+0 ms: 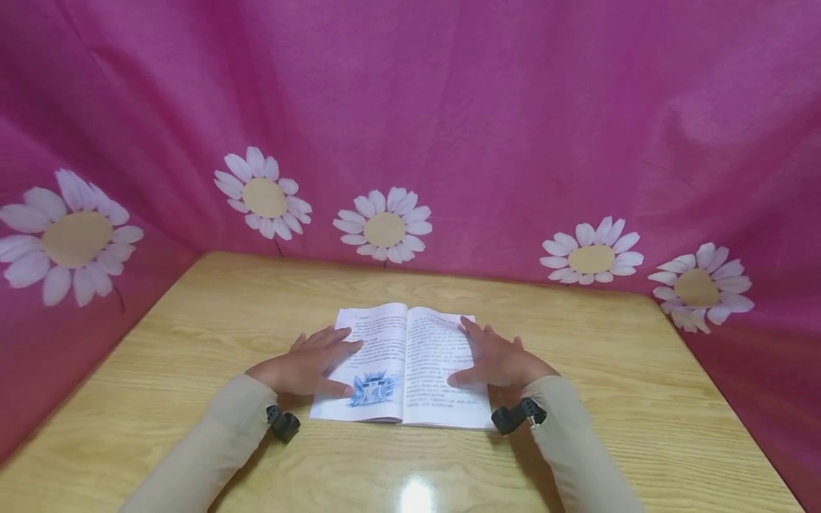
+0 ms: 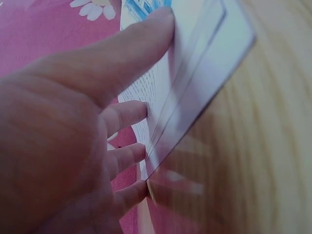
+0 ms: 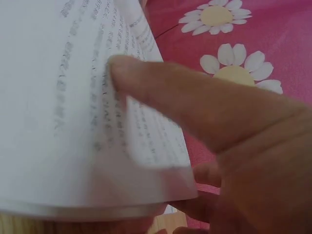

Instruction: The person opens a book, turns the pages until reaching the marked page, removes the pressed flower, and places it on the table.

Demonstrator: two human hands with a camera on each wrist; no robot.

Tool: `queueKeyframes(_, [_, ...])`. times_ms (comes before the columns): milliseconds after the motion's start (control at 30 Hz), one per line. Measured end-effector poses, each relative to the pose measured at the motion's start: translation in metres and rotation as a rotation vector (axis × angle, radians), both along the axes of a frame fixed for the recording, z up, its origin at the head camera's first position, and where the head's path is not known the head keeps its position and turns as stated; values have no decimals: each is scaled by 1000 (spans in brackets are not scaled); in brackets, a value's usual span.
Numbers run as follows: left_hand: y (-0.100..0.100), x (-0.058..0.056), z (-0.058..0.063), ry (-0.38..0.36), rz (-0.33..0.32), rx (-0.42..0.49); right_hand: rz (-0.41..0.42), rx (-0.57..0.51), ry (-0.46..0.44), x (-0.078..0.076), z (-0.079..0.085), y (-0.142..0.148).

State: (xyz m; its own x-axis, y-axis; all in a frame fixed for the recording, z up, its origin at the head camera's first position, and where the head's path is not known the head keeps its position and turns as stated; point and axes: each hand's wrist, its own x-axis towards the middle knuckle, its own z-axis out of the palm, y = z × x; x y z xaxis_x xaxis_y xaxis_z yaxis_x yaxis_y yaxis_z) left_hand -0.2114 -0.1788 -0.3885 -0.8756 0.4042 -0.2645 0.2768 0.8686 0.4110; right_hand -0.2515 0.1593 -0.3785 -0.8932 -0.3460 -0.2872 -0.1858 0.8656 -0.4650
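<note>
An open book (image 1: 426,363) lies flat on the wooden table, printed text on both pages and a blue building drawing (image 1: 373,390) low on the left page. My left hand (image 1: 311,363) rests spread over the left page's outer side. In the left wrist view its thumb (image 2: 141,44) lies across the page, the other fingertips along the book's edge. On the opposite side my right hand (image 1: 503,360) rests at the right page, fingers extended. Its thumb (image 3: 161,80) lies over the text in the right wrist view; the other fingers are partly hidden behind the page corner.
The glossy wooden table (image 1: 224,320) reflects a bright light spot near its front. A magenta cloth (image 1: 449,128) with large white daisies hangs behind and along both sides. Each sleeved wrist wears a black strap device, the left one (image 1: 283,423) and the right one (image 1: 518,415).
</note>
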Motion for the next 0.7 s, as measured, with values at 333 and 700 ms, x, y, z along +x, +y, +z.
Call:
queueKeyframes(333, [-3,1,-2,-5,5,-5,40,-223,-99,4,5,2])
queueKeyframes(700, [-4,1,-1,24,-34,5,-15,-251,-134,8,17,-1])
